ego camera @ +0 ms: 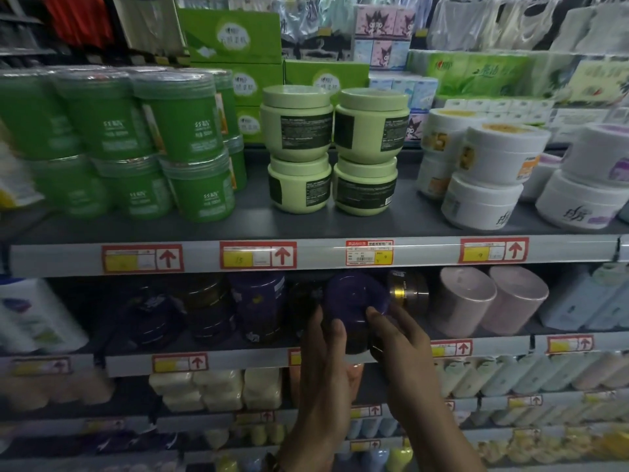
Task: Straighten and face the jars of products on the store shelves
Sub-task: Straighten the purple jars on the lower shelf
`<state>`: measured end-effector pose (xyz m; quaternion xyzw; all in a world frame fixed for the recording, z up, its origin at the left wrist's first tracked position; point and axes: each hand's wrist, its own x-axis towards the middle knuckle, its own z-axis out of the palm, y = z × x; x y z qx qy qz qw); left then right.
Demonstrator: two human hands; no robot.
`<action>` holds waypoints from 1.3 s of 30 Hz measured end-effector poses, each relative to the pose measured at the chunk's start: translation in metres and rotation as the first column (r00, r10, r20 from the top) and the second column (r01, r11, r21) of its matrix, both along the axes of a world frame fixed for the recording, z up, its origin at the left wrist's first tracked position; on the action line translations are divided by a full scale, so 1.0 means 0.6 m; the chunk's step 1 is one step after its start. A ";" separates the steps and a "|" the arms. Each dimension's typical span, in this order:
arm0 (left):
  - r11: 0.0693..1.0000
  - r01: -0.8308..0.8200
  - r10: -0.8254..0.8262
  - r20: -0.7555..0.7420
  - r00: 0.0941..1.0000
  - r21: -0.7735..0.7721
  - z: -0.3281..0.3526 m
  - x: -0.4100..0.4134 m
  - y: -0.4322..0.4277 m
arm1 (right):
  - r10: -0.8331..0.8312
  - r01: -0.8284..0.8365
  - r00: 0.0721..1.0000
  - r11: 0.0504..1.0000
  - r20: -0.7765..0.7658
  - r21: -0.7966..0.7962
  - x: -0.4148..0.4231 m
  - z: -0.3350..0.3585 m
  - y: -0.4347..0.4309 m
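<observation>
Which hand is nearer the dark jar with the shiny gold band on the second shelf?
Right. The right hand sits just below the gold-banded jar, holding the round dark purple jar on its right; the left hand holds its left side, farther away.

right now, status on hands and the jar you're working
Left hand and right hand both grip the purple jar. Jar at the shelf front edge. Gold-banded jar close on its right.

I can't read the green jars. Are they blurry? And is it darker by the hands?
Head view: the green jars at the left are blurred, the pale green jars sharper; the lower shelf lies in shadow, dimming the purple jar held by the left hand and right hand.
</observation>
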<state>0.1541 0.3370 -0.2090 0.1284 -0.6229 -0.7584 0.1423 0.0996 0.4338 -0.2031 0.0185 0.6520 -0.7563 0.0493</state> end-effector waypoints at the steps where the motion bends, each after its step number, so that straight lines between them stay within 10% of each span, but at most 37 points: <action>1: 1.000 -0.013 0.013 -0.002 1.000 -0.005 -0.004 0.007 -0.007 | 0.004 -0.004 1.000 1.000 0.001 -0.004 0.008 0.003 -0.006; 17: 0.911 -0.225 0.229 -0.029 0.973 -0.346 -0.033 0.126 -0.193 | 0.139 -0.138 0.989 0.990 0.046 -0.039 0.118 0.006 -0.184; 39: 0.842 -0.397 0.357 -0.175 0.917 -0.364 -0.074 0.191 -0.488 | 0.354 -0.344 0.932 0.931 -0.074 0.126 0.218 -0.009 -0.472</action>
